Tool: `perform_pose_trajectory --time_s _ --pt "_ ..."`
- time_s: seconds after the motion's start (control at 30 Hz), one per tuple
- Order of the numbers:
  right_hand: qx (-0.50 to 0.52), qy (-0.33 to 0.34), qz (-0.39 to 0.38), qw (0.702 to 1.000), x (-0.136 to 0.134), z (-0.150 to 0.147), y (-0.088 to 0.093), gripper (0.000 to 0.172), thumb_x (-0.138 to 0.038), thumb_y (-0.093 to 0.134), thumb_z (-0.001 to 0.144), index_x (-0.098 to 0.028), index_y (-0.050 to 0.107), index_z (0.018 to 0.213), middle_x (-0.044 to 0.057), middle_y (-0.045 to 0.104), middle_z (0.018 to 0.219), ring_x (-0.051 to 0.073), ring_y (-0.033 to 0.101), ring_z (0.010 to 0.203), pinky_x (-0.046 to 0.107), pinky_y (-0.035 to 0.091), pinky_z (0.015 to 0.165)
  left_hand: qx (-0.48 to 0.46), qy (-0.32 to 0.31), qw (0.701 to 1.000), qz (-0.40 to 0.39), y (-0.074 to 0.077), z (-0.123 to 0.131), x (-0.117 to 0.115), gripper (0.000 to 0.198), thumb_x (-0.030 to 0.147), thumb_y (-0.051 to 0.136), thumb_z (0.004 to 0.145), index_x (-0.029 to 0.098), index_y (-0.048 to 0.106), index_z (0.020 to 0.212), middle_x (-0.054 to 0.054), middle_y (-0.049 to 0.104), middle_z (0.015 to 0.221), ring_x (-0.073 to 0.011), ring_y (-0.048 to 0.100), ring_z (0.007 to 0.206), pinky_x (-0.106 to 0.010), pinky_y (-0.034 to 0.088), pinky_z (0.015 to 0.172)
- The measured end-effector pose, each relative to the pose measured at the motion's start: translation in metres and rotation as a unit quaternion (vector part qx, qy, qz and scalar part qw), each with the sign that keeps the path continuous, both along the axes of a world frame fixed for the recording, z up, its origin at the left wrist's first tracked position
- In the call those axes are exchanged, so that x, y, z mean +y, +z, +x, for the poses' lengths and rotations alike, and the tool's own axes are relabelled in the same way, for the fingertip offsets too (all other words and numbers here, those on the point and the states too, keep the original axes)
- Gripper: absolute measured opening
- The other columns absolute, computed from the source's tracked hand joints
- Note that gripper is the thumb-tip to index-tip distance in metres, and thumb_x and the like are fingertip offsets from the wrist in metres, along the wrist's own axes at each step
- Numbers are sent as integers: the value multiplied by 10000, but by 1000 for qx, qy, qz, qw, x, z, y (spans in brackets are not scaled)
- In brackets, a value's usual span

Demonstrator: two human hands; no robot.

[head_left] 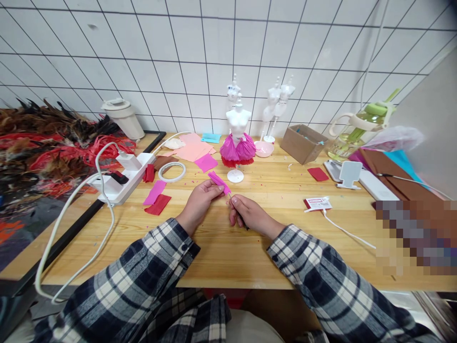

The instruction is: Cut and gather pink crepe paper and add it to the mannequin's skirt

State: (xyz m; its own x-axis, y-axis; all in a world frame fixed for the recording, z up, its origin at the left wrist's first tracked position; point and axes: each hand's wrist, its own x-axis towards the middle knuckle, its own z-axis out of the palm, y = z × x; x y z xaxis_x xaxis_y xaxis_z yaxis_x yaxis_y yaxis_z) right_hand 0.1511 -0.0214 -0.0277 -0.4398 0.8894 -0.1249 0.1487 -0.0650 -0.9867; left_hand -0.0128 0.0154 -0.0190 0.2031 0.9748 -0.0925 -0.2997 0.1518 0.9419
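Observation:
A narrow folded strip of magenta crepe paper [218,182] is pinched between the thumb and fingers of my left hand [200,200]. Closed round a slim tool with a metal tip [230,195] and a dark handle is my right hand [252,214]; its kind is mostly hidden by the fingers. The tip meets the lower right end of the strip. Just beyond stands a white miniature dress form [238,119] on a round base, wearing a pleated magenta paper skirt [238,148] with a red lower edge.
Left lie a tape roll [172,172], magenta paper [154,192], red paper [158,205] and a power strip [130,181] with looping cables. Behind are more dress forms [276,105], a pink bowl [264,148] and a cardboard box [303,143]. A phone stand [350,174] and bottle [360,128] are right.

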Motion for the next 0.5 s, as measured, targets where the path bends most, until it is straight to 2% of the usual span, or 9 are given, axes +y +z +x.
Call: perform_pose_trajectory --time_s 0.5 --pt "32 -21 0 999 0 -1 -3 353 -559 308 960 -227 391 872 -9 667 655 86 460 387 202 343 390 3 -10 1000 8 2 1 -1 251 260 787 667 151 610 809 2 685 740 -135 609 709 -266 444 739"
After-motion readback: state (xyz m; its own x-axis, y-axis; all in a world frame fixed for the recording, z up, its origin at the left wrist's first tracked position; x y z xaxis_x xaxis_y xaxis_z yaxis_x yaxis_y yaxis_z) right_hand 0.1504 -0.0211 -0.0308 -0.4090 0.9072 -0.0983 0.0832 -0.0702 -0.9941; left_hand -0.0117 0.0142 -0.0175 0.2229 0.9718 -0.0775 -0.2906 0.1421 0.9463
